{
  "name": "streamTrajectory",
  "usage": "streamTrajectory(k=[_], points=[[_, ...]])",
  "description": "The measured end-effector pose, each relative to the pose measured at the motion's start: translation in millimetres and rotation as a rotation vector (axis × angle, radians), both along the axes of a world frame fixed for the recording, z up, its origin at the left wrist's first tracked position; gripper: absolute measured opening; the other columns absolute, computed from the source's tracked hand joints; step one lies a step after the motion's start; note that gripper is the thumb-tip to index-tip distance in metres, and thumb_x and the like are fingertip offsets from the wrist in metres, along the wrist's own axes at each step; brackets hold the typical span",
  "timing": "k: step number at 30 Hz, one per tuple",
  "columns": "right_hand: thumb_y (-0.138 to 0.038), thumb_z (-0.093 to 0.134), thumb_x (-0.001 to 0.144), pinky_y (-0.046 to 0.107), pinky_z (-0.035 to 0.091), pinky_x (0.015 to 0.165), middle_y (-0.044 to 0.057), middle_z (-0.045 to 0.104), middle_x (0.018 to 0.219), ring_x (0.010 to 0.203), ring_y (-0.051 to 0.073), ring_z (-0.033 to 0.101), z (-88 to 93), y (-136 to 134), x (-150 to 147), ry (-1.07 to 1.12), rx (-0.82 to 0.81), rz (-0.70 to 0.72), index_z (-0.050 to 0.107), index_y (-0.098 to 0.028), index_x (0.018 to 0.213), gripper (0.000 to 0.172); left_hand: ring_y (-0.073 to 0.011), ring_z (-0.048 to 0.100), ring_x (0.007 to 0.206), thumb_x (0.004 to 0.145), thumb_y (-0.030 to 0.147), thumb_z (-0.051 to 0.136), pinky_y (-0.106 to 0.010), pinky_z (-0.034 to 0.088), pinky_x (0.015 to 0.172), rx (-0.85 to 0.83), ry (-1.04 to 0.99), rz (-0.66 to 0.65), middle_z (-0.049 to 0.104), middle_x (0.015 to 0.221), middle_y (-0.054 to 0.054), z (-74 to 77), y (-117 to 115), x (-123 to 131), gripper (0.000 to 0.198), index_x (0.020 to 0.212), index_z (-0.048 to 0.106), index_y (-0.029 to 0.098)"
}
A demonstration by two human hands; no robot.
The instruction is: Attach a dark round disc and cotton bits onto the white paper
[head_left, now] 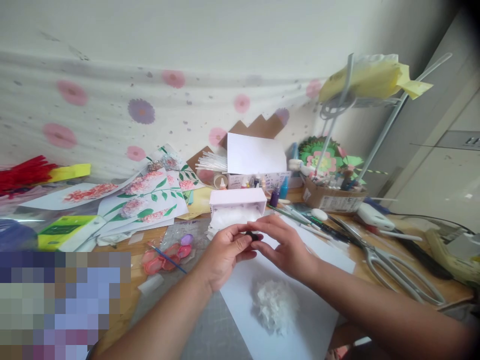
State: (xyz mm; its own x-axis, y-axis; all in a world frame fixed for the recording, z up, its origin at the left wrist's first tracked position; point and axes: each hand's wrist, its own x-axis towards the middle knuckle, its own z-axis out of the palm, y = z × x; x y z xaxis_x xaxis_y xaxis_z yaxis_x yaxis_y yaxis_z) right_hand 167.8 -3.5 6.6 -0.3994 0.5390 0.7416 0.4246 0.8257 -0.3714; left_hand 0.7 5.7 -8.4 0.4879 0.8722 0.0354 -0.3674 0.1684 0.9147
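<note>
I see my left hand (225,252) and right hand (287,250) meeting above the white paper sheet (311,320), near the desk's front edge. Both pinch one small dark object (252,234) between closed fingertips. It looks tiny, light and easily dropped, so I judge a fingertip pinch suits it. A white fluffy clump (275,305) lies on the sheet below.

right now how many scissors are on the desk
1. The scissors lie on the desk's right side, beyond the right hand, near the glue gun. More may be hidden under the clutter.
</note>
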Motion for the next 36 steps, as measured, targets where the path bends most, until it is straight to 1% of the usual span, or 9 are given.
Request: streamTrajectory(k=[4,8,11,14,17,21,24,29,36], points=[[-0.03,0.053,0.088,0.031,0.047,0.076,0.009,0.053,0.096,0.089,0.018,0.052,-1.6,2.8,4.4,-0.02,-0.093,0.014,0.06,-0.017,0.107,0.025,-0.0177,0.059,0.088,0.079,0.025,0.061,-0.034,0.045,0.081,0.007,0.026,0.004,0.062,0.089,-0.007,3.6,-2.6,1.1,0.04,0.117,0.05,0.019],[-0.035,0.048,0.09,0.031,0.046,0.078,0.01,0.053,0.094,0.09,0.018,0.052,-2.9,3.7,6.4,-0.019,-0.127,0.047,0.062,-0.014,0.096,0.025,-0.0174,0.059,0.088,0.078,0.023,0.062,-0.035,0.045,0.081,-0.003,0.003,-0.063,0.062,0.094,-0.008,6.8,-3.1,0.6,0.044,0.12,0.046,0.02],[-0.032,0.05,0.089,0.031,0.046,0.076,0.01,0.054,0.092,0.087,0.017,0.053,-2.7,3.2,8.2,-0.014,-0.092,0.007,0.062,-0.015,0.093,0.021,-0.0193,0.062,0.083,0.077,0.031,0.063,-0.033,0.047,0.074,-0.035,0.072,-0.054,0.064,0.093,-0.01,6.8,-1.8,-1.1,0.039,0.111,0.049,0.017],[-0.029,0.054,0.087,0.03,0.046,0.072,0.008,0.054,0.088,0.082,0.016,0.053,-2.2,3.2,9.9,-0.048,-0.043,-0.025,0.063,-0.015,0.089,0.016,-0.0185,0.064,0.072,0.076,0.039,0.061,-0.029,0.046,0.065,-0.04,0.175,-0.014,0.065,0.084,-0.009,5.4,-0.7,-2.6,0.031,0.093,0.056,0.013],[-0.026,0.058,0.084,0.029,0.047,0.071,0.008,0.055,0.089,0.081,0.016,0.054,-0.9,2.9,10.2,-0.078,-0.025,-0.016,0.063,-0.015,0.091,0.014,-0.0158,0.062,0.07,0.075,0.037,0.064,-0.027,0.045,0.065,-0.02,0.172,0.001,0.064,0.076,-0.006,4.2,-0.4,-2.6,0.026,0.083,0.057,0.013],[-0.022,0.063,0.081,0.028,0.048,0.07,0.007,0.056,0.09,0.081,0.016,0.055,0.4,1.3,8.5,-0.092,-0.054,0.02,0.06,-0.017,0.108,0.028,-0.0117,0.059,0.072,0.071,0.027,0.069,-0.026,0.045,0.07,-0.014,0.1,0.051,0.061,0.077,-0.001,3.8,0.4,-1.5,0.02,0.081,0.057,0.015],[-0.015,0.058,0.083,0.025,0.048,0.068,0.007,0.057,0.088,0.077,0.014,0.056,0.4,-0.1,6.6,-0.099,-0.031,0.037,0.062,-0.018,0.103,0.021,-0.0122,0.059,0.075,0.069,0.023,0.071,-0.027,0.045,0.073,-0.034,0.103,0.037,0.06,0.082,-0.001,4.0,0.9,-1.5,0.022,0.084,0.057,0.015],[-0.013,0.053,0.084,0.024,0.048,0.066,0.006,0.058,0.085,0.073,0.013,0.056,3.1,-3.0,4.4,-0.097,-0.033,0.032,0.063,-0.016,0.092,0.013,-0.0136,0.06,0.071,0.071,0.03,0.069,-0.029,0.045,0.07,-0.03,0.13,-0.024,0.061,0.083,-0.005,3.7,1.3,-2.4,0.026,0.087,0.058,0.014],[-0.021,0.06,0.082,0.026,0.05,0.07,0.008,0.056,0.092,0.08,0.015,0.057,0.6,-2.0,3.7,-0.16,-0.004,0.01,0.061,-0.018,0.104,0.022,-0.0117,0.057,0.069,0.065,0.028,0.074,-0.026,0.043,0.066,0.001,0.134,0.09,0.06,0.071,0.0,2.7,1.6,0.5,0.023,0.074,0.057,0.015]])
